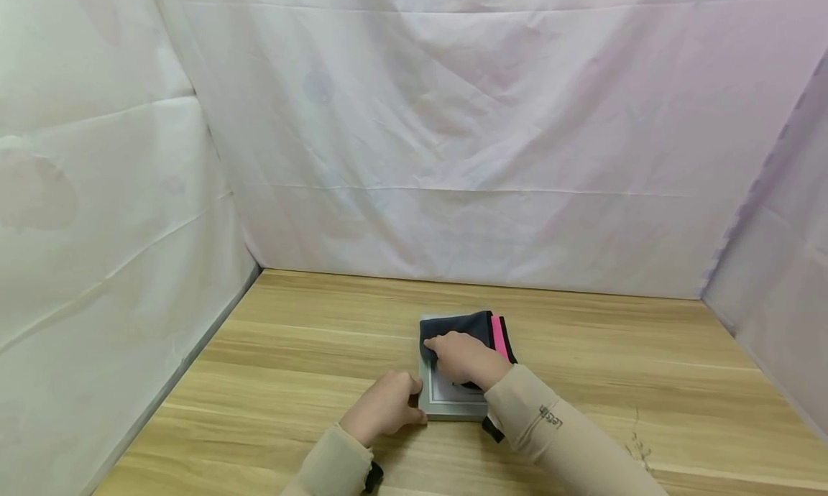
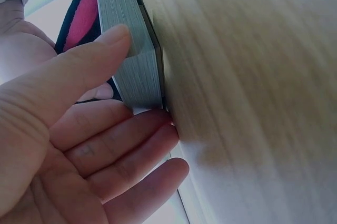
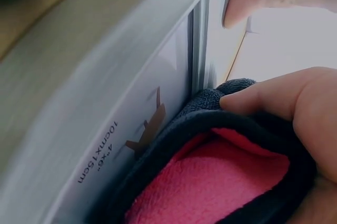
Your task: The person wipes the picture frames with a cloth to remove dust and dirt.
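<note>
A silver-grey picture frame [image 1: 446, 412] lies flat on the wooden table, face up. Its printed insert [image 3: 152, 129], marked 10cmx15cm, shows in the right wrist view. My left hand [image 1: 384, 406] grips the frame's near left corner, thumb on one side edge and fingers by the other. My right hand [image 1: 462, 356] holds a folded cloth [image 1: 468, 325] against the frame's face near its far left part. Dark grey outside and pink inside, the cloth [image 3: 195, 182] has a black border. It hides much of the frame's right side.
Around the frame spreads the wood-grain table [image 1: 310, 352]. White sheeting [image 1: 453, 158] hangs behind it and along both sides. A thin dark mark [image 1: 639, 449] shows on the table at the right front.
</note>
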The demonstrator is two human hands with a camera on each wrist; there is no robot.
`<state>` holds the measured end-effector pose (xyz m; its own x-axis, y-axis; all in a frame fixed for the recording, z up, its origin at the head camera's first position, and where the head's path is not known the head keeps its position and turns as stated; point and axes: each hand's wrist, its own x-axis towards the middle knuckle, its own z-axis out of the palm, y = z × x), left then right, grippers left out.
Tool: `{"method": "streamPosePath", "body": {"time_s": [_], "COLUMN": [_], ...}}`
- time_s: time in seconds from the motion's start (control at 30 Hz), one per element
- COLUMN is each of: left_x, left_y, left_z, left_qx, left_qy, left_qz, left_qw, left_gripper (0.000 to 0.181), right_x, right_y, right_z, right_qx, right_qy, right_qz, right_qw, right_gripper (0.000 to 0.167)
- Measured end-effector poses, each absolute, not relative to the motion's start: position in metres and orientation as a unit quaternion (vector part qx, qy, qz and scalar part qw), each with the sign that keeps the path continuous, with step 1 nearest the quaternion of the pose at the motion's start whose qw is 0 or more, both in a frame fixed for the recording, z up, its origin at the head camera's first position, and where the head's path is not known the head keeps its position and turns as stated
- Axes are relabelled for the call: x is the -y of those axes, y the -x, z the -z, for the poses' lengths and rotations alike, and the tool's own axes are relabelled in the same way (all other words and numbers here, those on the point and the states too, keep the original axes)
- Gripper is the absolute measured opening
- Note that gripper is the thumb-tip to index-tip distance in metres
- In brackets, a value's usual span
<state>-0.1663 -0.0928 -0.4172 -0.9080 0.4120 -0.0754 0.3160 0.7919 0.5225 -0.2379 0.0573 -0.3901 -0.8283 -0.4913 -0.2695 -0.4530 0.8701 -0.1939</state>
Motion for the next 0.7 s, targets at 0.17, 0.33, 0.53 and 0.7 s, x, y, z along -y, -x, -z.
{"method": "streamPosePath", "body": {"time_s": [0.17,0.33,0.53,0.7], "left_x": [0.093,0.094,0.093,0.093], "left_y": [0.167,0.167,0.166,0.166], "left_z": [0.418,0.418,0.417,0.418], "left_qx": [-0.941,-0.940,-0.938,-0.938], "left_qy": [-0.193,-0.193,-0.191,-0.190], "left_qz": [-0.260,-0.265,-0.273,-0.274], "left_qw": [0.094,0.092,0.092,0.091], "left_gripper": [0.030,0.031,0.030,0.031], "right_x": [-0.058,-0.059,-0.060,-0.061], "right_y": [0.234,0.229,0.221,0.213], "right_z": [0.390,0.388,0.387,0.383], "right_qx": [-0.953,-0.952,-0.951,-0.951], "right_qy": [0.253,0.256,0.265,0.270], "right_qz": [0.056,0.053,0.048,0.045], "right_qw": [0.155,0.156,0.150,0.146], "right_gripper": [0.044,0.043,0.043,0.041]}}
